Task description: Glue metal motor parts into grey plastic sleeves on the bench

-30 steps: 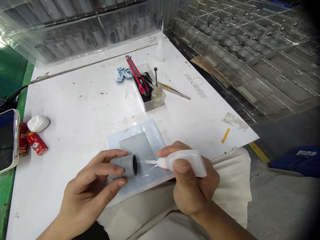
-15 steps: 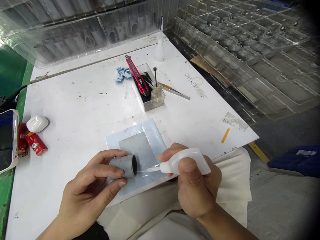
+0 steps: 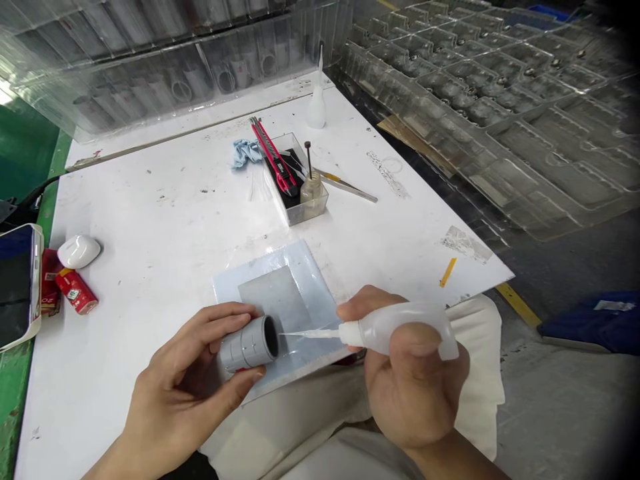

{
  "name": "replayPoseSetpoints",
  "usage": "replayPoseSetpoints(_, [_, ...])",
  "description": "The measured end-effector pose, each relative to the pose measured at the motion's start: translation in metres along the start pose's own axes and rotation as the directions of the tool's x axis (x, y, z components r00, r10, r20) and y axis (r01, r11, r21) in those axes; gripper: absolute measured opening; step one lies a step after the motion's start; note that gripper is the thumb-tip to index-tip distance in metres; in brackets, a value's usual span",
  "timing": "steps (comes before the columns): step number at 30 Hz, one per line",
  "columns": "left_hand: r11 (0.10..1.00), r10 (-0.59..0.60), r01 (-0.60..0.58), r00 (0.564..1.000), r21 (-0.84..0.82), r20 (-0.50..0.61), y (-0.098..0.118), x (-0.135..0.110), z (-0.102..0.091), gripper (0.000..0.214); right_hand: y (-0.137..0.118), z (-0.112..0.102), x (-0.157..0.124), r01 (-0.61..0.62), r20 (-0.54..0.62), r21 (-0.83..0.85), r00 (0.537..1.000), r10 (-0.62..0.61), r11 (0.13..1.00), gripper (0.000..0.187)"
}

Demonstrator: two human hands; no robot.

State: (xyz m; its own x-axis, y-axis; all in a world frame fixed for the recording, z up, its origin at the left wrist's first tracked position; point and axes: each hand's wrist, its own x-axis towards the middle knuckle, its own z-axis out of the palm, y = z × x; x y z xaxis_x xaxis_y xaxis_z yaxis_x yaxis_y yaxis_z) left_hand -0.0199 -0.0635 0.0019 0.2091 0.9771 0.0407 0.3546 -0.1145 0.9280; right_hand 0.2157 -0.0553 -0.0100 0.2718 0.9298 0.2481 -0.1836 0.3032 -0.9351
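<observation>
Across the white worktable (image 3: 150, 200), a pale blue pad (image 3: 313, 280) lies just beneath both hands, keeping the work over it. The left hand (image 3: 185, 393) curls its fingers and thumb firmly around a grey plastic pipe coupling (image 3: 249, 344), which it holds tilted so the open mouth faces the other hand. The right hand (image 3: 413, 383) is closed on a soft squeeze bottle (image 3: 400, 328), aiming its fine needle nozzle (image 3: 310, 333) at that mouth, tip just beside the rim. Ahead of the hands, a clear plastic box (image 3: 300, 213) holds a red utility knife (image 3: 274, 157); nothing stands between nozzle and coupling.
</observation>
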Motion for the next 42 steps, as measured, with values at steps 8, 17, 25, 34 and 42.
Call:
replayPoseSetpoints(8, [0.988, -0.001, -0.003, 1.000, -0.153, -0.026, -0.004, 0.004, 0.002, 0.041, 0.009, 0.004, -0.005, 0.094, 0.022, -0.064, 0.995, -0.093, 0.993, 0.021])
replayPoseSetpoints(17, [0.989, -0.029, 0.034, 0.999, -0.143, 0.036, -0.004, 0.002, -0.001, 0.037, 0.012, 0.014, -0.001, 0.054, -0.029, -0.089, 0.998, -0.057, 0.995, 0.021])
replayPoseSetpoints(25, [0.993, -0.040, 0.042, 0.999, -0.113, 0.022, -0.001, 0.002, -0.001, 0.033, 0.011, 0.014, 0.000, 0.012, -0.024, -0.075, 1.000, -0.014, 0.997, 0.019])
replayPoseSetpoints(34, [0.993, -0.033, 0.036, 0.999, -0.111, 0.028, -0.002, 0.002, -0.002, 0.035, 0.012, 0.010, -0.003, 0.001, 0.007, -0.068, 1.000, 0.000, 0.998, 0.017])
replayPoseSetpoints(42, [0.992, -0.050, 0.053, 0.998, -0.119, 0.032, -0.002, 0.002, -0.001, 0.031, 0.006, 0.006, 0.003, -0.073, 0.107, -0.014, 0.991, 0.074, 0.997, 0.020])
